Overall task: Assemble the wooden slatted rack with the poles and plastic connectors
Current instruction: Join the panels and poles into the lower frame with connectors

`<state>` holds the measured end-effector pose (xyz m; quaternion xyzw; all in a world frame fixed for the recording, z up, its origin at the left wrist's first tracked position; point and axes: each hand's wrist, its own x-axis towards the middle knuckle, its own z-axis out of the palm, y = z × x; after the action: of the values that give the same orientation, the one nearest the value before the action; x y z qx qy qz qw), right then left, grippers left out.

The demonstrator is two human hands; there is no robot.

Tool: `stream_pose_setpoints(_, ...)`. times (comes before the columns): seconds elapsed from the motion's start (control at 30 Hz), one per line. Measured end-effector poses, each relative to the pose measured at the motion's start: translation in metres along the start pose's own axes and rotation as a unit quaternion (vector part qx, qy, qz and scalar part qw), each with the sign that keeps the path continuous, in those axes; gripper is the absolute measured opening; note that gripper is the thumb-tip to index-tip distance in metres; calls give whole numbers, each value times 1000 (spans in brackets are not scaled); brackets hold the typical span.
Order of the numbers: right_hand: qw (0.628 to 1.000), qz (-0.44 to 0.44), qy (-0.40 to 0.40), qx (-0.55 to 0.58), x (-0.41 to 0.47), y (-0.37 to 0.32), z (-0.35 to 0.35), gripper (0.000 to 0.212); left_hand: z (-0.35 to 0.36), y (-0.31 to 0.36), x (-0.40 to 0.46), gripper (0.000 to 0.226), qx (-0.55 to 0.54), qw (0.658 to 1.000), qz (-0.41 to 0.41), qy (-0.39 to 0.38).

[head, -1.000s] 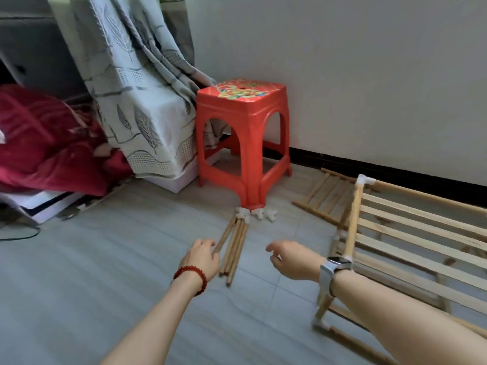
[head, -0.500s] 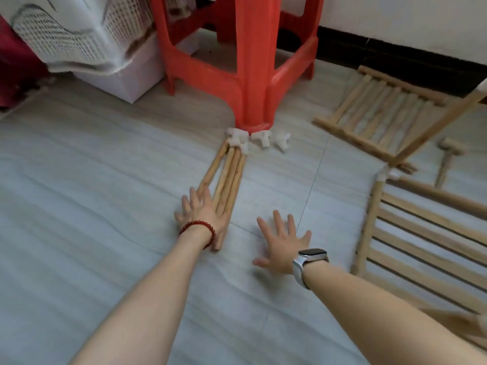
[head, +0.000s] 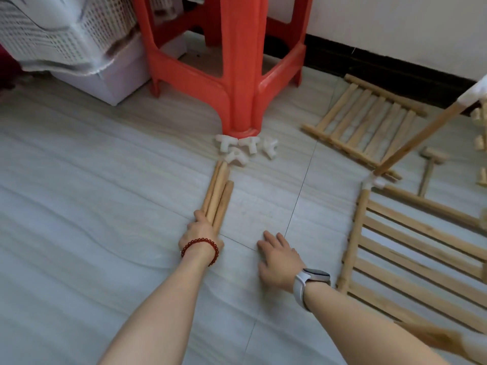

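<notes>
Left hand (head: 201, 233) curls round the near ends of the wooden poles (head: 217, 196) on the floor; right hand (head: 279, 256) lies flat beside it, holding nothing. Best to grip the bundle firmly before lifting, so no pole slips toward the connectors (head: 243, 148) beyond.

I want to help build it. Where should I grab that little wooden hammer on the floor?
Probably by the handle of the wooden hammer, near its free end, coming from above. It lies flat on the floor with its head toward the wall, and the thin handle has bare floor on both sides.

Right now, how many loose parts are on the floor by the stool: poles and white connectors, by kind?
Loose poles, gripped at one end by the left hand: 3 visible
White plastic connectors beside the red stool: 4
Total: 7
</notes>
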<state>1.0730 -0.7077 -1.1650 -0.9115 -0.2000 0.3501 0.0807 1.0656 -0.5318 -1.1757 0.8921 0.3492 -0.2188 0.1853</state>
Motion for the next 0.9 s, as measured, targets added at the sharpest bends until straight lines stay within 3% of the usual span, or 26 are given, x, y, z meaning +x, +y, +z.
stream_pose_setpoints(0.1, 998, 21, 22, 58, -23, -5, -6, 43, 4, -20, -37, 62, -54, 998, -9, -11)
stream_pose_setpoints(0.2, 994, 19, 30, 106, -49, -19, -21, 41, 2, -33, -79, 57, -195, 980, -27, -22)
stream_pose_setpoints(0.37, 977, -53, 77, 193, -118, -56, -68, 44, -28, -42, -157, 59, -323, 945, 45, 17)
stream_pose_setpoints(0.47, 951, -82, 122, 271, -166, -69, -101, 51, -65, -28, -201, 58, -359, 924, 118, 58)
stream_pose_setpoints(0.6, 898, -138, 203, 364, -242, -63, -147, 34, -117, 9, -271, 55, -320, 905, 270, 81)
stream_pose_setpoints(0.77, 850, -158, 330, 380, -346, -11, -191, 17, -150, 77, -360, 50, -356, 837, 414, 34)
stream_pose_setpoints(0.9, 795, -134, 395, 440, -424, 52, -213, 15, -152, 135, -413, 24, -368, 797, 479, 22)
